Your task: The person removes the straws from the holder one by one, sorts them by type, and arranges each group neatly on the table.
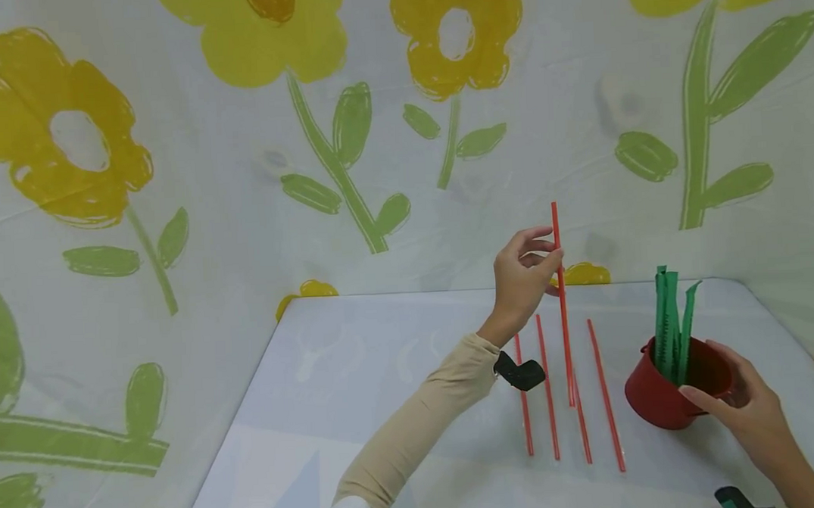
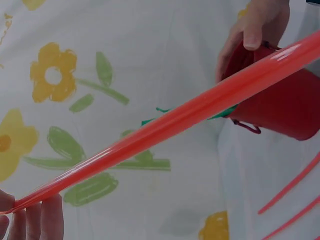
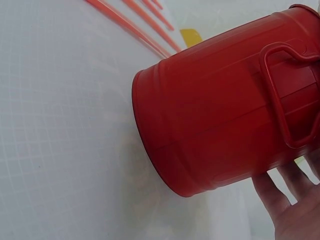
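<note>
My left hand (image 1: 519,278) pinches a red drinking straw (image 1: 564,330) between thumb and fingers, holding it upright above the table. The same straw (image 2: 165,122) crosses the left wrist view on a slant, with fingertips (image 2: 47,217) at its lower left end. My right hand (image 1: 762,413) grips the rim and side of a red pail (image 1: 655,398), which leans a little. Green sticks or wrapped straws (image 1: 668,326) stand up inside the pail. In the right wrist view the pail (image 3: 215,105) shows a wire-like side handle (image 3: 274,95); I cannot tell whether its base touches the table.
Several red straws (image 1: 606,397) lie roughly parallel on the white table (image 1: 305,410), left of the pail. A cloth (image 1: 226,163) printed with yellow flowers hangs behind the table's far edge. Black bands (image 1: 519,372) sit on the wrists.
</note>
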Demonstrator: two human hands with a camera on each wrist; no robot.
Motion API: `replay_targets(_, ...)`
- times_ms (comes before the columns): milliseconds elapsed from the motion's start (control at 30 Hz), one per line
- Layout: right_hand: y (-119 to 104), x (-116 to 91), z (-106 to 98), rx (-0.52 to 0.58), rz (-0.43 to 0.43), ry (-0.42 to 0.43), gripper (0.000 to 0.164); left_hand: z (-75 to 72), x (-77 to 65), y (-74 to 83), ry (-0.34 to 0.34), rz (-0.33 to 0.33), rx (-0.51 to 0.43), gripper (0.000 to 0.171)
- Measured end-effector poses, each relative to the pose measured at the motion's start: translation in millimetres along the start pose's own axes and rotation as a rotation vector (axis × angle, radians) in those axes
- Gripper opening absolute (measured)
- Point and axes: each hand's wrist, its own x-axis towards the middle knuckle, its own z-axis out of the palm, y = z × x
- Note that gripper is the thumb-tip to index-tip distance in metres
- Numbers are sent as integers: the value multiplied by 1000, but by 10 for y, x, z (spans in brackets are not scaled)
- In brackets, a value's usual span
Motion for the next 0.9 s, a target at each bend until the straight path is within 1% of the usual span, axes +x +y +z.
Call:
replay_targets(100, -2, 2, 20, -7, -11, 10, 85, -67, -42, 55, 16, -10, 11, 30)
replay_targets(167, -2, 4, 25, -11, -17, 20, 85, -110, -59, 46, 29, -26, 18, 31)
replay_targets(400, -16, -2, 37, -1, 1, 27, 86, -290, -77, -284, 88, -94, 23, 31)
replay_targets(533, -24, -7, 49, 8, -1, 19, 86, -384, -109, -366, 100, -107, 44, 31)
replay_targets(600, -28, -7, 48, 11, -1, 15, 86, -419, -134, -370, 99, -117, 54, 32)
replay_targets(800, -43, -7, 36, -7, 20, 17, 87, -471, -245, -233, 109, -163, 78, 31)
replay_targets(833, -44, -8, 35, -10, 23, 18, 87, -479, -258, -229, 113, -170, 80, 31)
replay_targets(900, -47, -11, 35, -15, 24, 20, 87, -506, -266, -315, 120, -183, 81, 31)
